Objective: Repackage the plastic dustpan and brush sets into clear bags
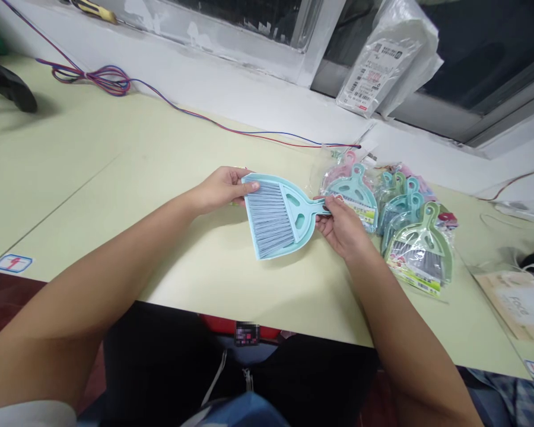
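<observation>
Left fingers [245, 189] partly behind dustpan [289, 184], leftmost black object [11, 84] cut off

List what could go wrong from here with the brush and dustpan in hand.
The brush might slide out of the dustpan if the right hand loosens its grip at the handle end. The left hand's thumb lies by the bristles at one corner, so pressing harder could bend them. The right hand is also close to the wrapped sets, so a careless swing that way could snag their plastic or shift them.
</observation>
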Action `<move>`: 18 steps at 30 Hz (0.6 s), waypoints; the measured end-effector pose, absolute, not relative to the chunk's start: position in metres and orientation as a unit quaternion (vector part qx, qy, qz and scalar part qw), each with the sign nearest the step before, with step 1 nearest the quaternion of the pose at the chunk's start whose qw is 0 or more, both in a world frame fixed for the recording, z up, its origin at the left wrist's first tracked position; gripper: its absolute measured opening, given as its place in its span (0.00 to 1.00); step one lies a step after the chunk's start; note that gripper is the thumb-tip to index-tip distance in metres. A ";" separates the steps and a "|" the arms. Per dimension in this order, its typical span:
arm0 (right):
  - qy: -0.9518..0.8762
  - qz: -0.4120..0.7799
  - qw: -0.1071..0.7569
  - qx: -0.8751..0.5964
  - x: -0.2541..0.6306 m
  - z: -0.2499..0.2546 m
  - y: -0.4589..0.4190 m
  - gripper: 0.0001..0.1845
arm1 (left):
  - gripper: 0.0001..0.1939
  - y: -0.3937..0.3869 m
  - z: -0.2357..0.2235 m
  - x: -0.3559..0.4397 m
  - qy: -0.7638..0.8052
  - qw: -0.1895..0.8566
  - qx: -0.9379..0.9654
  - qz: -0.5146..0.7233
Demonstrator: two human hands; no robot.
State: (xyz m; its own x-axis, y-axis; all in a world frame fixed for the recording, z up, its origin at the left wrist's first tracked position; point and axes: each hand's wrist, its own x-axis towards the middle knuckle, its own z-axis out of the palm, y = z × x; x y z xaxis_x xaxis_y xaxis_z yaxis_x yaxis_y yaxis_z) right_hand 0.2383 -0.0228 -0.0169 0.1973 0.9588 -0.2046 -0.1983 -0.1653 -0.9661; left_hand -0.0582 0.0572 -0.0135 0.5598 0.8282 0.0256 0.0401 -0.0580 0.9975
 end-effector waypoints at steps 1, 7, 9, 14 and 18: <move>-0.345 0.530 0.546 -0.549 0.238 -0.016 -0.023 0.10 | 0.32 0.057 -0.014 -0.056 0.338 0.597 0.647 0.333; -0.340 0.487 0.581 -0.556 0.249 -0.012 -0.019 0.09 | 0.33 0.073 -0.017 -0.068 0.406 0.492 0.664 0.391; -0.343 0.466 0.594 -0.559 0.254 -0.010 -0.017 0.09 | 0.29 0.083 -0.024 -0.077 0.474 0.357 0.691 0.413; -0.324 0.443 0.612 -0.569 0.255 -0.007 -0.016 0.09 | 0.38 0.091 -0.048 -0.077 0.518 0.167 0.803 0.243; -0.322 0.445 0.611 -0.570 0.251 -0.008 -0.016 0.10 | 0.33 0.096 -0.055 -0.076 0.464 0.128 0.862 0.162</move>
State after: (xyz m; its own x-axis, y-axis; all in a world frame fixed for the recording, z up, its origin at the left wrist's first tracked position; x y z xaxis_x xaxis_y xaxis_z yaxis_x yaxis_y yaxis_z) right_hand 0.2506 -0.0163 -0.0077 0.3963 0.9111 -0.1131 -0.1771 -0.0450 -0.9832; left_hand -0.0757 0.0962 -0.0550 0.5176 0.8405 0.1601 0.7576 -0.5372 0.3707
